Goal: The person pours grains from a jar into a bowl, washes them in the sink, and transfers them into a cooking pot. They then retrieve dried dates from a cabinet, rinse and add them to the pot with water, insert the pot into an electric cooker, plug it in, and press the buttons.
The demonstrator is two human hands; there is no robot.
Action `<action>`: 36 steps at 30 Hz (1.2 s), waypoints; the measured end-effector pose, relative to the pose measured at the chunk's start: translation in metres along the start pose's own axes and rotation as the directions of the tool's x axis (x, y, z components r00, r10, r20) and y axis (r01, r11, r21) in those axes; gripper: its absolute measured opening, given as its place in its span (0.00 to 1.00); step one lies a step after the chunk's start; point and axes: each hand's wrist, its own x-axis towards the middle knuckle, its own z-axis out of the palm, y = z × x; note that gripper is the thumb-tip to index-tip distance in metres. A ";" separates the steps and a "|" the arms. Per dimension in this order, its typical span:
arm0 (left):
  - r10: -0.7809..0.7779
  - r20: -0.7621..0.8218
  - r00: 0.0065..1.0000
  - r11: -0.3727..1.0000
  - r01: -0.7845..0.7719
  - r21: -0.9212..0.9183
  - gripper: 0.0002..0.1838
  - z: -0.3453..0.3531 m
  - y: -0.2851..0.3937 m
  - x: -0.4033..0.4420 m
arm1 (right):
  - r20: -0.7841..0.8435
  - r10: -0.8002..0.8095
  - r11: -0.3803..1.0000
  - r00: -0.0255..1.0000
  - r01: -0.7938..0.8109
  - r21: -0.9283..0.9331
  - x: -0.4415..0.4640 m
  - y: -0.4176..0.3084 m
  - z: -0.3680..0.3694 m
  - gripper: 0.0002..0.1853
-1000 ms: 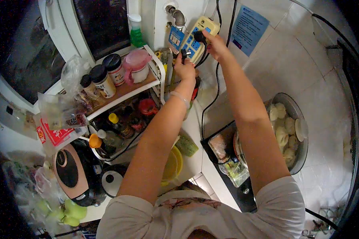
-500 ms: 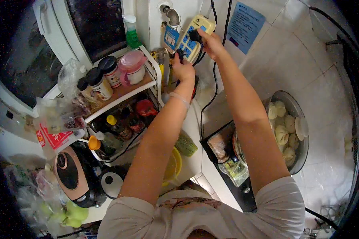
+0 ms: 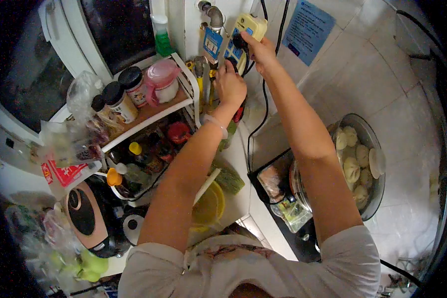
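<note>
A cream power strip (image 3: 253, 26) with blue sockets is on the wall at the top centre. My right hand (image 3: 261, 53) is closed round a black plug (image 3: 240, 40) at the strip's face, and a black cable hangs down from it. Just below and to the left, my left hand (image 3: 230, 85) has its fingertips at the strip's lower end, closed on a dark plug (image 3: 232, 64) that my fingers mostly hide. A blue tag (image 3: 212, 43) hangs from the pipe (image 3: 214, 18) beside the strip.
A white rack (image 3: 149, 119) with jars and bottles stands at the left, above a rice cooker (image 3: 87, 213). A yellow bowl (image 3: 221, 198) sits below my left forearm. At the right is a steamer (image 3: 380, 186) of buns. Black cables (image 3: 266, 104) run down the wall.
My left hand has moved up against the lower end of the strip with its plug, whose prongs showed before. My right hand has shifted slightly left and stays on its plug.
</note>
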 end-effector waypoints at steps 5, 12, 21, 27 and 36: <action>0.080 -0.027 0.996 0.996 -0.079 0.029 0.30 -0.004 0.000 0.005 | 0.043 -0.015 0.997 0.999 0.018 -0.073 -0.001 -0.004 0.005 0.13; -0.041 0.065 0.997 0.985 0.051 -0.165 0.34 0.019 -0.018 0.015 | 0.004 -0.239 0.930 0.971 0.230 -0.287 0.030 0.024 0.001 0.24; 0.174 -0.002 0.985 0.978 -0.173 -0.113 0.31 0.000 -0.019 -0.033 | -0.390 -0.346 0.753 0.853 0.004 -0.659 0.007 0.001 0.022 0.33; 0.138 -0.053 0.989 0.886 -0.147 -0.440 0.27 -0.076 0.014 -0.106 | -0.387 -0.326 0.683 0.863 -0.068 -0.727 0.007 -0.003 0.027 0.33; 0.133 -0.134 0.982 0.893 -0.177 -0.413 0.29 -0.229 0.021 -0.210 | -0.154 -0.366 0.424 0.918 0.017 -0.906 0.037 0.025 0.001 0.30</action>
